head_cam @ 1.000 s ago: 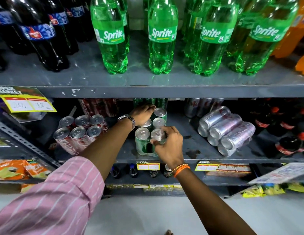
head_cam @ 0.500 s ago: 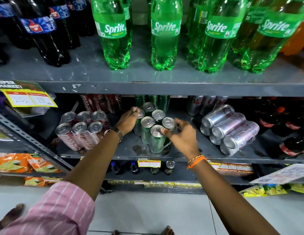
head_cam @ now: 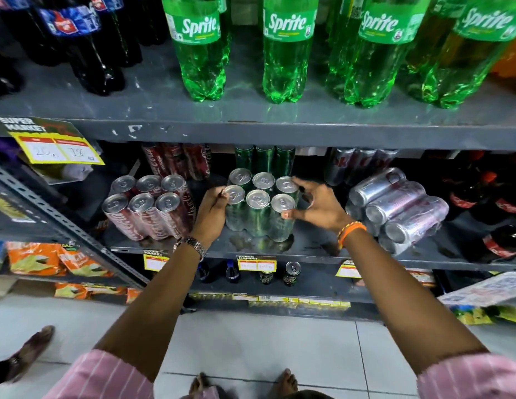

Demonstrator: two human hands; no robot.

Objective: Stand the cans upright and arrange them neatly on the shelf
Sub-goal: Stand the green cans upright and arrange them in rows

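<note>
A shrink-wrapped pack of green cans [head_cam: 258, 208] stands upright in the middle of the grey middle shelf [head_cam: 314, 246]. My left hand [head_cam: 212, 210] presses its left side, fingers curled at the front-left can. My right hand [head_cam: 317, 204] cups the right side, thumb on the front-right can and fingers behind the back-right one. A pack of red cola cans [head_cam: 148, 207] stands upright to the left. A pack of silver cans [head_cam: 398, 210] lies on its side to the right.
More red, green and silver cans stand at the shelf's back. Green Sprite bottles [head_cam: 288, 50] and dark cola bottles [head_cam: 86, 44] fill the shelf above. Small dark bottles [head_cam: 504, 203] sit at the far right. Price tags hang on the shelf edges.
The green pack has gone from tilted and skewed to upright and square. Both hands have shifted to its two sides. The camera has pulled back and lowered a little.
</note>
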